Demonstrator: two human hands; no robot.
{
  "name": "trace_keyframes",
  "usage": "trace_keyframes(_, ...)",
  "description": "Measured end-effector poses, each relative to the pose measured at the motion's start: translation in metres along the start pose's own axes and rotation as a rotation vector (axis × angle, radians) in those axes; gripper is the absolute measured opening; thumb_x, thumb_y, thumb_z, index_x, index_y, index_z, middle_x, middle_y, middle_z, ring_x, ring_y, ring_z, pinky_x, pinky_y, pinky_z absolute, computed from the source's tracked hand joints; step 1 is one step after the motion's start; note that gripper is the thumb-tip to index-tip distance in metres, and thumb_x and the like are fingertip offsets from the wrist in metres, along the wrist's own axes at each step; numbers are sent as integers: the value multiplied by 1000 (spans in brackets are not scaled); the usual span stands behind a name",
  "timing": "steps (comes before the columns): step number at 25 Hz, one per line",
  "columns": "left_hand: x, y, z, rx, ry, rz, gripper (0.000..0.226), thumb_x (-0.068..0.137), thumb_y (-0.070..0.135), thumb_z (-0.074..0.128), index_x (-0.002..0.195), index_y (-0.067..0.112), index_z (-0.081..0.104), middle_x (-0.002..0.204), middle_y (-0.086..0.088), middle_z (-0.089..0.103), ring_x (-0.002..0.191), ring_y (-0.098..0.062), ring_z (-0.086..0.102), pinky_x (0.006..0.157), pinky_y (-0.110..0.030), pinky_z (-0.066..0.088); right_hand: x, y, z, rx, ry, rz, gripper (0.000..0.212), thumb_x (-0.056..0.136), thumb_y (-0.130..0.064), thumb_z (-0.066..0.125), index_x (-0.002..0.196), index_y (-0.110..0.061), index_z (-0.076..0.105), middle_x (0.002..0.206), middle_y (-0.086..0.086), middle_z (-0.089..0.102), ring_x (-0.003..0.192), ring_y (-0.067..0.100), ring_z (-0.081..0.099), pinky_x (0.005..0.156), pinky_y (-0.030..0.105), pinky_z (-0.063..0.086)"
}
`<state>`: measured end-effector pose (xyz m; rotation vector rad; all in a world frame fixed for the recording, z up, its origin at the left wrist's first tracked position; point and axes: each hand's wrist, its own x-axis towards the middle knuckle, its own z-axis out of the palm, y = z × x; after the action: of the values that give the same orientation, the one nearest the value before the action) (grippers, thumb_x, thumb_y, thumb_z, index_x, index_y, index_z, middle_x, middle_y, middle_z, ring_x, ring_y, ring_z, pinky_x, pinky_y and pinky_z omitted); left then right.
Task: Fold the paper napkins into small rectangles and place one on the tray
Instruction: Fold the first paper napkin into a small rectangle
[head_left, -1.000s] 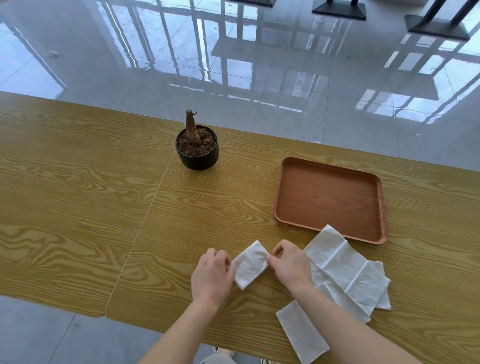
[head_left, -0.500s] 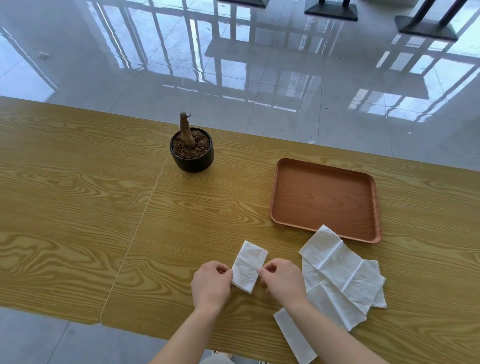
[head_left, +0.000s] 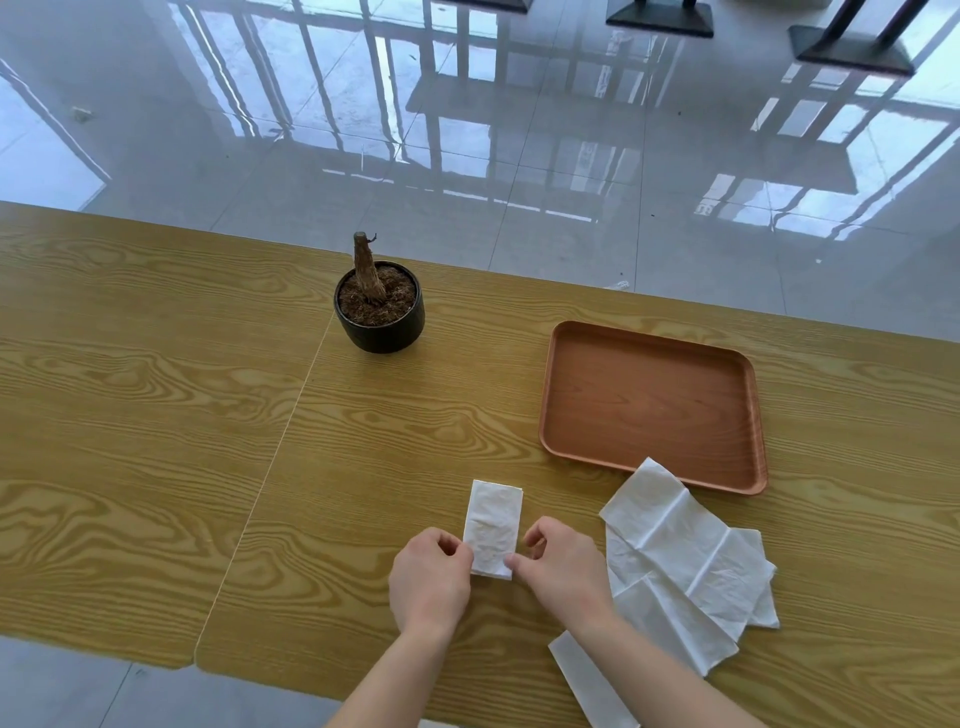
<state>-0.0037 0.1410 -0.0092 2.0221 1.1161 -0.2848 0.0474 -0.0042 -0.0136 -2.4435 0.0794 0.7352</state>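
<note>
A small folded white napkin (head_left: 492, 525) lies flat on the wooden table (head_left: 156, 415), a narrow rectangle pointing away from me. My left hand (head_left: 430, 577) pinches its near left corner and my right hand (head_left: 563, 569) pinches its near right corner. To the right lies a loose pile of unfolded white napkins (head_left: 685, 566), one corner overlapping the near rim of the brown tray (head_left: 652, 405). The tray holds nothing. A narrow folded strip of napkin (head_left: 587, 680) lies by my right forearm.
A black pot with a bare stump in soil (head_left: 379, 306) stands at the back of the table, left of the tray. A seam (head_left: 270, 467) runs across the tabletop. Glossy tiled floor lies beyond the far edge, with dark table bases (head_left: 852, 49) at the top.
The folded napkin has turned from slanting to nearly straight and lies flat. Both hands have slid toward me, down to its near corners.
</note>
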Motion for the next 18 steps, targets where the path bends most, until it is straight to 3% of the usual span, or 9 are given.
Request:
trace_keyframes(5,9,8,0,-87,-9,-63,12,79,25,67,68,25,66,67,9,70,67,-11,67,64,-30,51,6,-7,4,163,11,50,23,72,-28,80,83,-32,59,71,-7,69,66,5,66,64,31,57)
trace_keyframes(8,20,17,-1,-87,-16,-57,10,79,24,67,69,25,67,68,6,72,69,-17,69,71,-35,56,19,-15,0,111,32,-2,16,75,-21,74,84,-28,63,71,-8,68,67,6,65,65,30,57)
trace_keyframes(18,52,38,-1,-53,35,-37,8,81,27,65,74,24,67,74,6,71,75,-17,66,70,-33,52,68,-45,-11,-34,62,-143,10,80,-19,68,87,-23,62,74,-8,65,74,13,63,69,34,54)
